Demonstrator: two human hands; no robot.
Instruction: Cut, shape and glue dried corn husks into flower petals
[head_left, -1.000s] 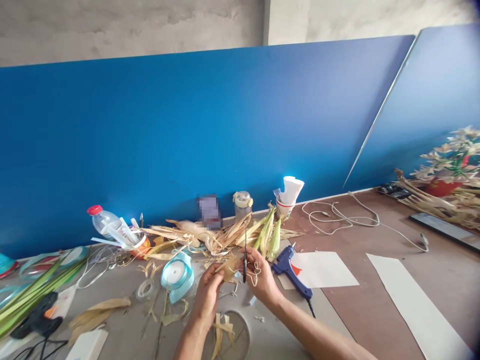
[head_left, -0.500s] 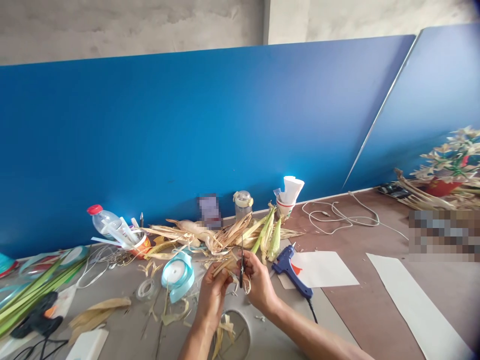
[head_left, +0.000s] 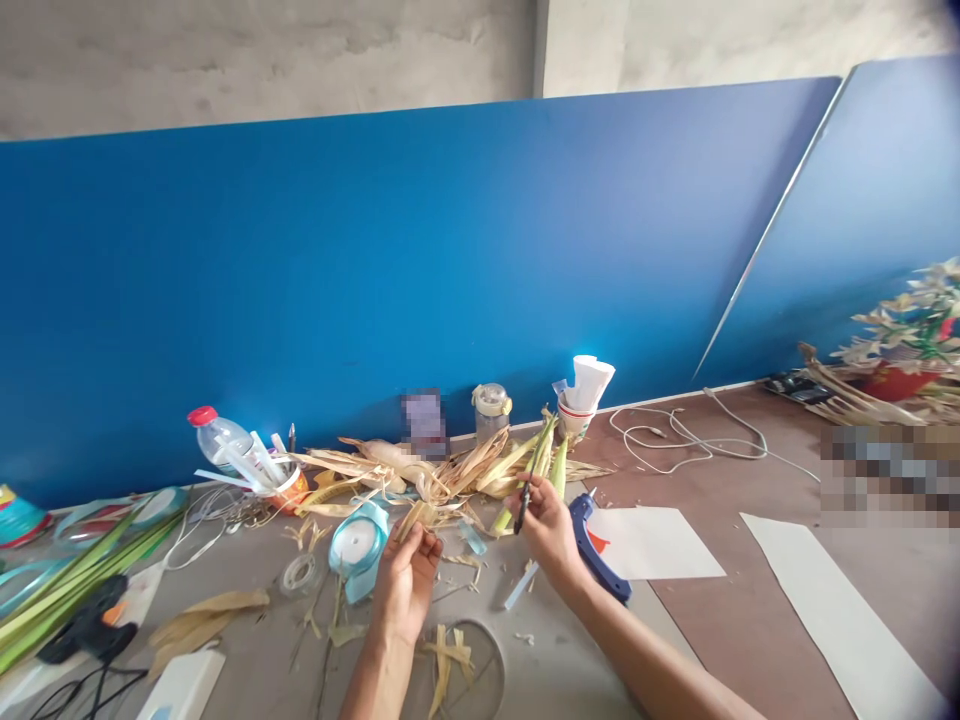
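My left hand (head_left: 407, 578) is closed on a small piece of dried corn husk (head_left: 414, 518), pinched between thumb and fingers. To its right, my right hand (head_left: 551, 530) grips a pair of dark scissors (head_left: 523, 507), blades pointing up and away from me. The two hands are well apart. Behind them lies a heap of dried corn husks (head_left: 390, 462), with greener husks (head_left: 560, 467) at its right end. Cut husk strips (head_left: 450, 660) rest on the table below and between my hands. A blue hot glue gun (head_left: 600, 560) lies just right of my right hand, partly hidden by it.
Light-blue ribbon spool (head_left: 358, 543) and clear tape roll (head_left: 298, 574) are left of my hands. Paper cups (head_left: 576, 420), a bottle (head_left: 225, 440) and a jar (head_left: 492, 410) stand along the blue partition (head_left: 420, 250). White paper (head_left: 660, 543) and a cable (head_left: 690, 440) lie rightward.
My hands have moved apart. The scissors went right, away from the husk piece, while my left hand shifted left with it. Husk scraps on the table between them are now uncovered.
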